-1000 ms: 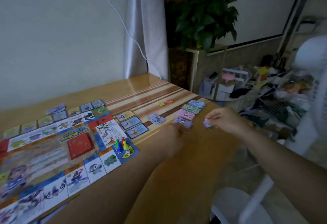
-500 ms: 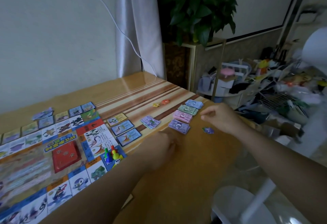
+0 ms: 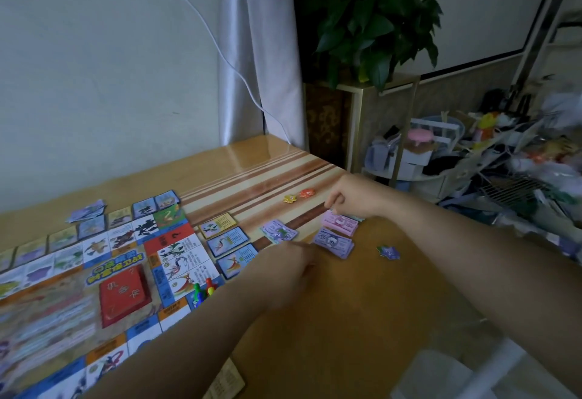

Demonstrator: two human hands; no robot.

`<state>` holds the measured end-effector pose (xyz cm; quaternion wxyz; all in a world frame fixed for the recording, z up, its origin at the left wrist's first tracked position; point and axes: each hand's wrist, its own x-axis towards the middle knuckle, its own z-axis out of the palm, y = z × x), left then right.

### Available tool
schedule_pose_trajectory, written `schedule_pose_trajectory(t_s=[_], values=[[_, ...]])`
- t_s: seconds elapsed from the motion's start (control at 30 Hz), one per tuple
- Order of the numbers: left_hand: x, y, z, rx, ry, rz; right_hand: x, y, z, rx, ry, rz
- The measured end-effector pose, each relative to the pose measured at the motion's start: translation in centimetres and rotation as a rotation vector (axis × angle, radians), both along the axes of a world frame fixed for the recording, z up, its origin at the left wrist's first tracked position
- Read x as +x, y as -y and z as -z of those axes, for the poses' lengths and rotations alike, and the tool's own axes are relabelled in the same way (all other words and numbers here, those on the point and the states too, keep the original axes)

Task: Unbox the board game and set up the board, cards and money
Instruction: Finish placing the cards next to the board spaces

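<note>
- Pink stack of play money (image 3: 341, 225) lay on the wooden surface (image 3: 362, 304), directly under the right hand (image 3: 351, 198), whose fingertips touched its far edge.
- Reaching in from the right of the pink stack, the right hand had its wrist raised and its fingers bent downward, tips together; whether they pinched a note could not be told.
- Nearer the person than the pink stack and to its left, the left hand (image 3: 291, 268) rested low and blurred; its fingers looked curled, but whether it held anything could not be told.
- One purple stack (image 3: 333, 243) lay just on the near side of the pink stack; a second purple stack (image 3: 278, 232), marked "2", lay to its left.
- A blue-green token (image 3: 389, 252) marked "2" lay to the near right of the pink stack, apart from both hands.
- A yellow token (image 3: 290, 198) marked "3" sat beyond the pink stack, to its left.
- The game board (image 3: 94, 257) lay well left of the pink stack, with a red card deck (image 3: 124, 296) on it; its writing was too blurred to read.
</note>
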<state>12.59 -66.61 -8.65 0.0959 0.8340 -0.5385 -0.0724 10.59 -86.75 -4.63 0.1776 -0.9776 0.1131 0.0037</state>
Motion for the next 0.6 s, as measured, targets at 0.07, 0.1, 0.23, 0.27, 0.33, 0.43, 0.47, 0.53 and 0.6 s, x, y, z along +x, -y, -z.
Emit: schedule_pose_trajectory(t_s=[0.07,0.1,0.23,0.27,0.33,0.43,0.47,0.53,0.6], values=[[0.8,-0.3,-0.4,-0.033,-0.014,-0.035,1.3,-0.3,0.1,-0.001,0.016,-0.019],[1.4,-0.4,-0.5,-0.054,-0.015,-0.061,2.0,-0.5,0.1,-0.004,0.021,-0.022],[4.0,-0.4,-0.9,-0.127,0.005,-0.161,4.9,-0.7,0.4,-0.013,0.023,-0.008],[4.6,-0.3,-1.0,-0.131,0.012,-0.188,5.7,-0.7,0.6,-0.021,0.019,-0.007],[6.0,-0.2,-0.9,-0.124,0.012,-0.231,7.2,-0.9,1.0,-0.046,0.012,-0.028],[7.7,0.0,-0.6,-0.093,0.008,-0.278,9.4,-1.9,1.5,-0.083,-0.004,-0.087],[8.1,0.0,-0.6,-0.089,0.013,-0.295,10.1,-2.1,1.6,-0.112,-0.019,-0.108],[8.9,0.0,-0.5,-0.066,0.043,-0.314,11.1,-2.5,2.0,-0.175,-0.066,-0.143],[9.6,0.1,-0.4,-0.008,0.068,-0.336,11.9,-2.9,2.1,-0.221,-0.109,-0.151]])
